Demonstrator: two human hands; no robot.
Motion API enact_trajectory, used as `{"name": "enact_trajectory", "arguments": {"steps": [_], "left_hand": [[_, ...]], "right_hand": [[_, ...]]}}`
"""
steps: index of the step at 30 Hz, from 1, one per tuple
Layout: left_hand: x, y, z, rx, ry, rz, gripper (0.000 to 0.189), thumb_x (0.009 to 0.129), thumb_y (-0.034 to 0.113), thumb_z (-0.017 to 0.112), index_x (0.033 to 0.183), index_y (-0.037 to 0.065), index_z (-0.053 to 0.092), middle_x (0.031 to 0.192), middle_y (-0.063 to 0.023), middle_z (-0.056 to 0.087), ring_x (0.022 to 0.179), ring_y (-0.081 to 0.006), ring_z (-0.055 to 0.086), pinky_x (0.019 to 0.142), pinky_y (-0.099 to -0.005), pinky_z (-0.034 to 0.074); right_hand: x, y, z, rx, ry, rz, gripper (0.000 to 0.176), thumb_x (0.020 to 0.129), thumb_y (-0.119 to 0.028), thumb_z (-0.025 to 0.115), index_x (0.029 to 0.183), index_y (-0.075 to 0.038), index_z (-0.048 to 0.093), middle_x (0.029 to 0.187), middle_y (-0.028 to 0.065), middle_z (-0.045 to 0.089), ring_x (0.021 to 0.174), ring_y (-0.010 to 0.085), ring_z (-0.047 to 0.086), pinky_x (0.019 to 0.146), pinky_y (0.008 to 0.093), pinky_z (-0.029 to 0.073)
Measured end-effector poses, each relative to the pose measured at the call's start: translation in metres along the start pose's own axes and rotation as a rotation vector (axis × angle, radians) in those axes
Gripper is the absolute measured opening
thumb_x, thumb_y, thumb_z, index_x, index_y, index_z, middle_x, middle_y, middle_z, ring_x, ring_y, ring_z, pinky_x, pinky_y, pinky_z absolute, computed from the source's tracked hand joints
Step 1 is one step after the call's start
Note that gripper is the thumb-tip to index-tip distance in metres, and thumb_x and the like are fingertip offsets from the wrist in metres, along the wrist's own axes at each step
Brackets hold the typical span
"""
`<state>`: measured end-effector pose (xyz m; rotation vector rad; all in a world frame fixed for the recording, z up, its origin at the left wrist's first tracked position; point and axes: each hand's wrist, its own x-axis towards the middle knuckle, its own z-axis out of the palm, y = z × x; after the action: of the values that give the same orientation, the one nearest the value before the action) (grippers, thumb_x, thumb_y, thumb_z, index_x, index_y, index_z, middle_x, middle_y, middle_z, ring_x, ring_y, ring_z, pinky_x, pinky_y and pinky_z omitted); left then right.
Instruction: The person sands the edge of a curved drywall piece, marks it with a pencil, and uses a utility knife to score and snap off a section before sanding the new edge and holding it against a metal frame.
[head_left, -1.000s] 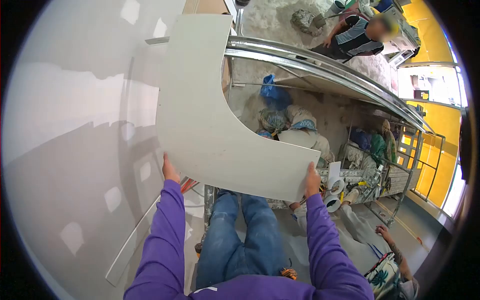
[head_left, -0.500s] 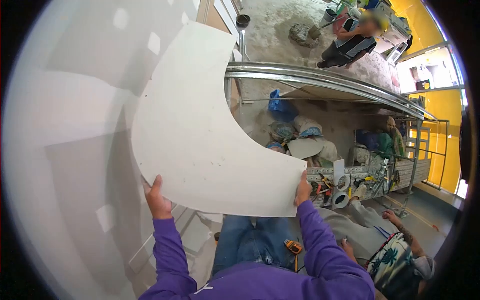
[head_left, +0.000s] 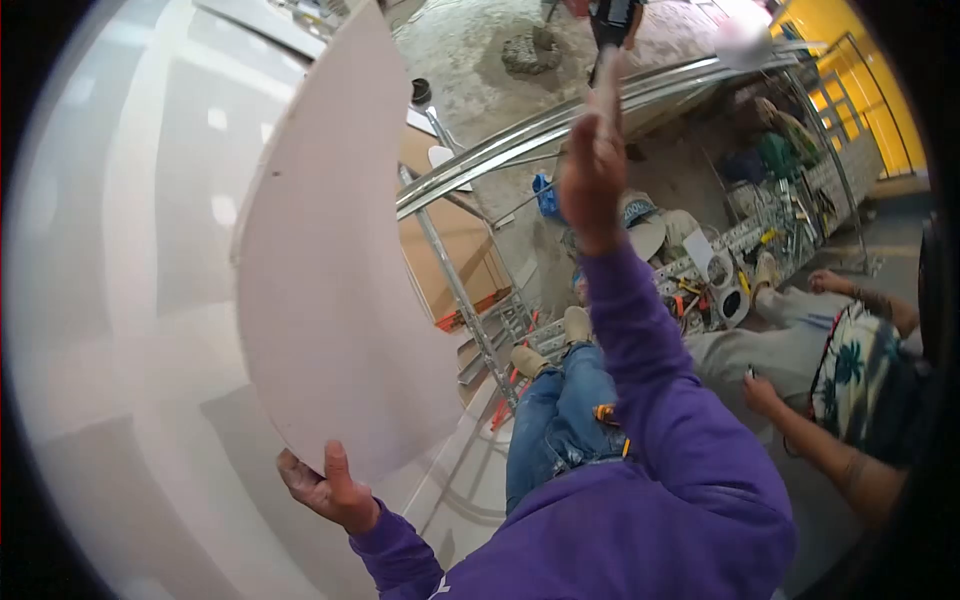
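"Panel (head_left: 340, 280) first: where does it stand?"

"At the left of the view, curved and pale, slanting upward beside the white wall (head_left: 185, 330). Whether the two touch, I cannot tell."

"What holds it?"

"Left hand (head_left: 335, 490), clamped on the bottom edge, thumb on the near face and fingers bent behind."

"And the right hand (head_left: 597, 180)?"

"Well apart from both panel and left hand. It is raised in front of the body, open, its fingers stretched toward the top of the view and somewhat blurred."

"Beyond it?"

"Metal rails (head_left: 500, 155), running at a slant from beside the panel toward the yellow wall (head_left: 850, 90). Below them is a blue bag (head_left: 547, 195)."

"Nearer the body?"

"Jeans (head_left: 560, 405) and tan shoes (head_left: 578, 325), with an orange tool (head_left: 604, 413) by the lap."

"To the right?"

"Hand tools (head_left: 795, 205) and white rings (head_left: 727, 286), close together. Near them sits a person (head_left: 850, 370) in a palm-print shirt, one forearm reaching toward grey trousers (head_left: 735, 350)."

"Farthest off?"

"Someone in dark clothes (head_left: 613, 20), partly cut off by the top edge, near a grey heap (head_left: 530, 55). Left of that heap is a black bucket (head_left: 421, 92)."
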<state>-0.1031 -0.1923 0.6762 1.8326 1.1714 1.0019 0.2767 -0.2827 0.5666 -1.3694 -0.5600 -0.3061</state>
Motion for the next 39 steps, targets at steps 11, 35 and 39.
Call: {"name": "enact_trajectory", "arguments": {"steps": [11, 35, 39], "left_hand": [[-0.005, 0.083, -0.010, -0.051, -0.289, -0.042, 0.052, 0.087, 0.012, 0.067, 0.130, -0.016, 0.060, 0.113, -0.0208, 0.069, 0.099, -0.0266, 0.068, 0.090, -0.0359, 0.054], [-0.020, 0.132, -0.058, -0.035, -0.365, 0.128, 0.042, 0.085, 0.014, 0.072, 0.116, -0.014, 0.068, 0.098, -0.0143, 0.073, 0.087, -0.0210, 0.067, 0.085, -0.0336, 0.054], [-0.026, 0.123, -0.060, -0.075, -0.388, 0.075, 0.041, 0.086, 0.008, 0.070, 0.120, -0.013, 0.070, 0.099, -0.0127, 0.076, 0.089, -0.0180, 0.069, 0.084, -0.0317, 0.055]], "right_hand": [[-0.163, 0.194, 0.052, -0.428, -0.466, 0.380, 0.079, 0.111, -0.055, 0.033, 0.159, 0.009, 0.031, 0.165, 0.0307, 0.032, 0.154, 0.0424, 0.030, 0.127, 0.0500, 0.023], [-0.010, 0.083, -0.037, -0.363, 0.060, 0.194, 0.065, 0.109, -0.037, 0.051, 0.155, 0.006, 0.037, 0.161, 0.0318, 0.035, 0.148, 0.0455, 0.039, 0.120, 0.0527, 0.034], [-0.078, 0.051, -0.069, -0.432, 0.031, 0.365, 0.051, 0.106, -0.036, 0.059, 0.145, -0.003, 0.054, 0.138, 0.0301, 0.061, 0.123, 0.0422, 0.063, 0.102, 0.0493, 0.052]]}}
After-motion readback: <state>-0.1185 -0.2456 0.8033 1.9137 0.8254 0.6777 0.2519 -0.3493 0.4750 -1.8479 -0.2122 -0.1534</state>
